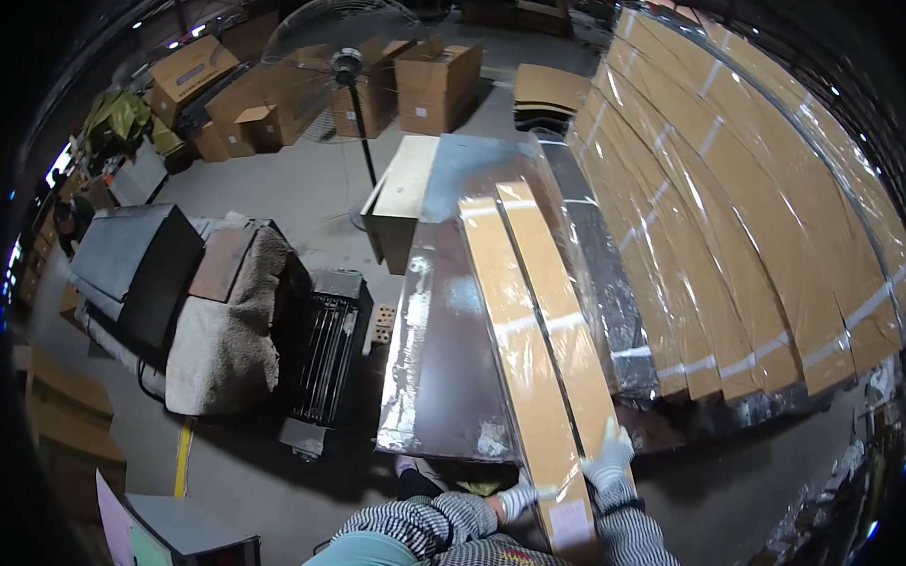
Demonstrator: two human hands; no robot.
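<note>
Two long, narrow cardboard packages lie side by side on the dark table, wrapped in clear film with white straps. The left package (530, 371) reaches nearest to me and carries a pale label at its near end. A dark gap separates it from the right package (562, 302). My left hand (518, 497), in a white knit glove, is closed at the left package's near left edge, thumb over its top. My right hand (610, 458), gloved alike, grips the near end of the right package. Its fingers lie along the outer edge and are partly hidden.
The worn metal table (450, 363) extends away from me. Tall film-wrapped stacks of cardboard packages (695, 222) stand along its right. On the left are a cloth-covered machine (227, 325) and a roller unit (326, 353). Beyond stand a fan (347, 65) and open cartons (435, 88).
</note>
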